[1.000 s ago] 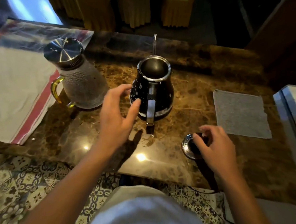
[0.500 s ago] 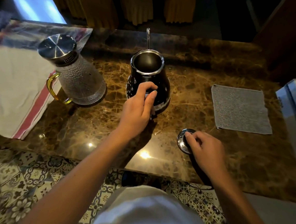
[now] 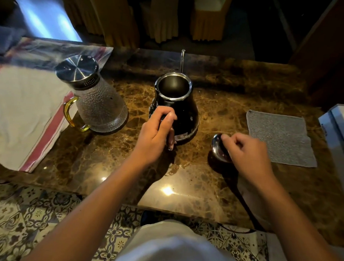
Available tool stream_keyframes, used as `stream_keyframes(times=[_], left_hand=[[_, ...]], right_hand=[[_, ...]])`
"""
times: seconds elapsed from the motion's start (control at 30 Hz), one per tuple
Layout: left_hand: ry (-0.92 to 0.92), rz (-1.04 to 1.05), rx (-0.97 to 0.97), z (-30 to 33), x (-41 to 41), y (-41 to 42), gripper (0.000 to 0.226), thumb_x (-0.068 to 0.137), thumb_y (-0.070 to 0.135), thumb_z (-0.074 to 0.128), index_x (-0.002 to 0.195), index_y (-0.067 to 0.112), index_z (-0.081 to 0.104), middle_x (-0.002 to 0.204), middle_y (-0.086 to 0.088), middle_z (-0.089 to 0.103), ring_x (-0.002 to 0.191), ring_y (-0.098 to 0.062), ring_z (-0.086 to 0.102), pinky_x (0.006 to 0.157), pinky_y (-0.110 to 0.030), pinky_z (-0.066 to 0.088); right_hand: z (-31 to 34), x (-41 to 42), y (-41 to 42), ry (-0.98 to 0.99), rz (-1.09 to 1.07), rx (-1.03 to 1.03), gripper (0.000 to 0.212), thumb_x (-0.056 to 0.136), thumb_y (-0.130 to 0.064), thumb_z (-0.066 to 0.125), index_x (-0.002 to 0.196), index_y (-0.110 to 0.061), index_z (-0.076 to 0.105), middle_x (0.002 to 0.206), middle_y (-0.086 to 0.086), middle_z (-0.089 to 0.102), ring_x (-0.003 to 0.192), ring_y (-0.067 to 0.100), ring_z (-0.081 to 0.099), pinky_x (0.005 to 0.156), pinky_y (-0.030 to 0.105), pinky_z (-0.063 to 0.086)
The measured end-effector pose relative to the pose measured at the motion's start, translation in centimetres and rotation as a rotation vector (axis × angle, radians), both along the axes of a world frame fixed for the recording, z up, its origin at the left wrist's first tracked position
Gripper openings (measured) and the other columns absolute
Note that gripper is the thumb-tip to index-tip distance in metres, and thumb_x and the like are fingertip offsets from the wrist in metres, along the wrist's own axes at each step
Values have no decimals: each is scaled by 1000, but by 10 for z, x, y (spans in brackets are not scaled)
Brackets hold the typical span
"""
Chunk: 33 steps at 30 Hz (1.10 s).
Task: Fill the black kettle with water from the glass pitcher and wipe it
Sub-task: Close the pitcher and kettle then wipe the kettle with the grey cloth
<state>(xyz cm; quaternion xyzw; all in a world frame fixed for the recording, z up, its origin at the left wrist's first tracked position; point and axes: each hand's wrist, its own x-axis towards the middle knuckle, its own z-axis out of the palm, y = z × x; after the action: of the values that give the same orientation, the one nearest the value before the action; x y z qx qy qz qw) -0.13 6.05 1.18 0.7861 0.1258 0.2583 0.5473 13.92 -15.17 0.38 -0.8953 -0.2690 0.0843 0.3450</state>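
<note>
The black kettle (image 3: 180,110) stands open-topped in the middle of the brown marble counter (image 3: 184,187), its thin spout pointing away from me. My left hand (image 3: 157,133) is closed around the kettle's handle on its near side. To the left stands the textured glass pitcher (image 3: 98,102) with a steel lid and a yellow handle. My right hand (image 3: 245,152) holds the kettle's round steel lid (image 3: 218,146) tilted at the counter, right of the kettle. A grey wiping cloth (image 3: 280,136) lies flat farther right.
A white towel with a red stripe (image 3: 24,114) covers the counter's left end. A white appliance edge (image 3: 340,131) stands at the far right. Patterned floor tiles (image 3: 23,212) show below the counter's near edge. Yellow-skirted chairs stand behind the counter.
My left hand has moved from beside the kettle onto its handle and closed on it. My right hand has tipped the lid up on its edge.
</note>
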Motion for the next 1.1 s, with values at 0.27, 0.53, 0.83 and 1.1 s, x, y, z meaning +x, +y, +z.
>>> stream_keyframes(times=[0.27,0.53,0.83,1.1], left_hand=[[-35,32,-102,1,-3,-10,14,112,24,41,115,36,49,74,-7,55,56,-22,56,51,-33,49],[-109,237,-194,-11,-3,-21,9,108,43,48,115,47,45,73,7,55,57,-10,52,51,-31,42],[-75,233,-27,-17,-2,-13,21,109,36,39,119,50,51,72,-14,52,52,-24,50,44,-52,42],[-85,181,-48,-17,1,-10,21,108,36,39,118,50,50,72,-12,49,53,-35,48,43,-53,41]], right_hand=[[94,6,69,-122,125,334,43,100,-42,62,71,-11,65,68,5,64,67,20,61,60,38,46],[114,7,152,-307,339,198,42,98,-51,57,76,-16,64,68,-6,61,67,11,56,61,37,44],[103,24,176,-406,515,-146,42,99,-56,56,69,-26,56,68,-10,55,75,18,59,61,32,36],[116,38,180,-309,588,-318,45,98,-58,58,84,-18,73,81,1,71,80,19,67,72,44,57]])
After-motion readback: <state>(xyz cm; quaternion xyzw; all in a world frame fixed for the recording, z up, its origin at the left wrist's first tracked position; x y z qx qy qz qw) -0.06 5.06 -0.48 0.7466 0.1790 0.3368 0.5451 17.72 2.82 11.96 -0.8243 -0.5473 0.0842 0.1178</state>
